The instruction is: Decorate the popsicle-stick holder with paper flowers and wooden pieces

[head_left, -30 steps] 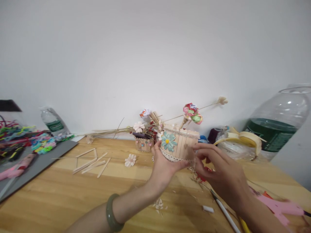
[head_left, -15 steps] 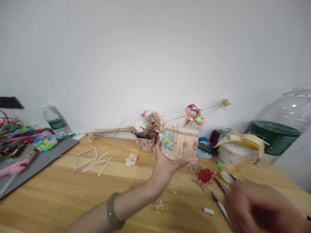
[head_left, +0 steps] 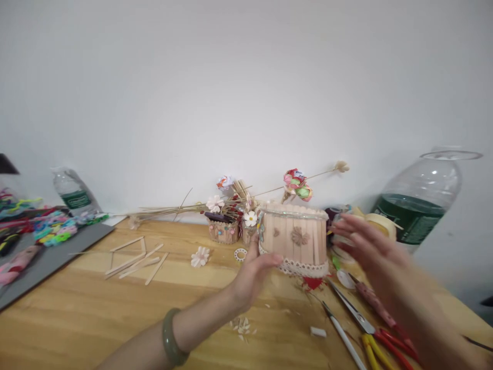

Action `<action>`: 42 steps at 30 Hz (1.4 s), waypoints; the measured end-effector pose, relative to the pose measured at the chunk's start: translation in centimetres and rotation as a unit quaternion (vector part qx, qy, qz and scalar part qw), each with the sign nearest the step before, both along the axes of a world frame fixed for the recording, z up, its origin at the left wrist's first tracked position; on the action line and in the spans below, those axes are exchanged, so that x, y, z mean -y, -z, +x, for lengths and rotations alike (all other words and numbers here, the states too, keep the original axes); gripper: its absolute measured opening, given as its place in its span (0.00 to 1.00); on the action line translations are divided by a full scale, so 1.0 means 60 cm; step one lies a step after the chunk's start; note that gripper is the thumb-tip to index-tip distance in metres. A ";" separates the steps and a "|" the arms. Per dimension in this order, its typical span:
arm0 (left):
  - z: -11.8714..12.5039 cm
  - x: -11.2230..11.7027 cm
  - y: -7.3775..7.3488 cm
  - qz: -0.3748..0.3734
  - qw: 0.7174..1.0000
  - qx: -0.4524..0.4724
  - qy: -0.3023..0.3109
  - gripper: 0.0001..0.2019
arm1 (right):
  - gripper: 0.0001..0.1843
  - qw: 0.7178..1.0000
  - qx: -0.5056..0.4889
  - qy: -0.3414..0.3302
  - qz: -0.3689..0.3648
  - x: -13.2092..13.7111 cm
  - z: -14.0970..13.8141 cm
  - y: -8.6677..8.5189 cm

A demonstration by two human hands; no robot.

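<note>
Viewing from the head camera, the left hand (head_left: 250, 275) is clamped on the left side of a wooden-stick container (head_left: 285, 241), its thumb lying across the lower front at the lace trim (head_left: 304, 268). The container is right of the scene's centre, slightly tilted; whether its base touches the table (head_left: 88, 318) cannot be told. The right hand (head_left: 379, 252), blurred, is held with fingers extended just beside the container's right side, gripping nothing visible; the two hands are apart. Obstructions noted: the right hand and forearm hide part of the right of the table, including some of the large bottle (head_left: 412, 210) at far right; the container hides part of a red piece (head_left: 313, 283) on the near side. Near right lie scissors (head_left: 353, 307), a white rod (head_left: 342, 334) and a short white piece (head_left: 318, 332). Beyond the left hand are a white ring (head_left: 235, 255), a loose pale flower (head_left: 200, 256) and a small decorated box (head_left: 222, 232). Farther left lie flat wooden sticks (head_left: 134, 261) and a grey board (head_left: 57, 264), with a small bottle (head_left: 73, 192) at far left.
</note>
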State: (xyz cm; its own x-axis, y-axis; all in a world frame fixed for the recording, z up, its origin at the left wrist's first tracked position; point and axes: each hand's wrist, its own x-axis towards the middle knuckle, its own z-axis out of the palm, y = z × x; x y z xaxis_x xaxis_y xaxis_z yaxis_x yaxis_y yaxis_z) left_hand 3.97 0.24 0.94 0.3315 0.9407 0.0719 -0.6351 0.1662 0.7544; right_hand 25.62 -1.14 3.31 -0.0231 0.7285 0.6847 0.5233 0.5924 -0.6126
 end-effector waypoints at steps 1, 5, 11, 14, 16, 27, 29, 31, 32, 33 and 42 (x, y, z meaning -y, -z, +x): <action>0.000 -0.003 -0.001 0.003 1.000 0.010 0.019 0.26 | 0.22 0.998 -0.019 -0.040 -0.046 -0.007 -0.013 0.006; -0.008 -0.025 0.000 0.003 0.995 0.010 0.099 0.20 | 0.41 0.958 -0.107 -0.189 -0.187 -0.034 -0.052 0.037; -0.036 -0.064 0.018 0.014 0.986 -0.054 0.157 0.19 | 0.39 0.902 -0.217 -0.233 -0.291 -0.042 -0.060 0.062; -0.051 -0.078 0.021 0.059 0.975 -0.106 0.184 0.23 | 0.28 0.898 -0.231 -0.233 -0.293 -0.043 -0.060 0.068; -0.060 -0.089 0.018 0.105 0.963 -0.148 0.197 0.28 | 0.24 0.898 -0.244 -0.231 -0.285 -0.045 -0.060 0.069; -0.088 -0.105 -0.013 0.114 0.931 -0.327 0.113 0.04 | 0.21 0.900 -0.250 -0.207 -0.291 -0.031 -0.062 0.060; -0.090 -0.096 -0.027 0.118 0.937 -0.319 0.080 0.05 | 0.19 0.888 -0.260 -0.216 -0.310 -0.030 -0.061 0.061; -0.090 -0.089 -0.038 0.119 0.942 -0.308 0.058 0.06 | 0.17 0.877 -0.266 -0.231 -0.326 -0.029 -0.059 0.062; -0.090 -0.086 -0.043 0.117 0.945 -0.303 0.049 0.07 | 0.16 0.873 -0.268 -0.237 -0.332 -0.029 -0.058 0.063; -0.090 -0.084 -0.046 0.113 0.947 -0.297 0.039 0.07 | 0.15 0.868 -0.272 -0.242 -0.338 -0.029 -0.056 0.064; -0.095 -0.093 -0.045 0.117 0.957 -0.259 -0.058 0.14 | 0.15 0.834 -0.349 -0.238 -0.354 -0.031 -0.047 0.075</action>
State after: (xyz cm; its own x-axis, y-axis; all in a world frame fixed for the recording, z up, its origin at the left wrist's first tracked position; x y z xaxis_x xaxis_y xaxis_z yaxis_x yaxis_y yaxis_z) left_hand -1.73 5.84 3.64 0.2737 0.9515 0.1406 -0.1706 -0.0959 0.9807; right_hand 22.82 0.73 -1.19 -0.2011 0.9781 0.0540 -0.2986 -0.0087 -0.9544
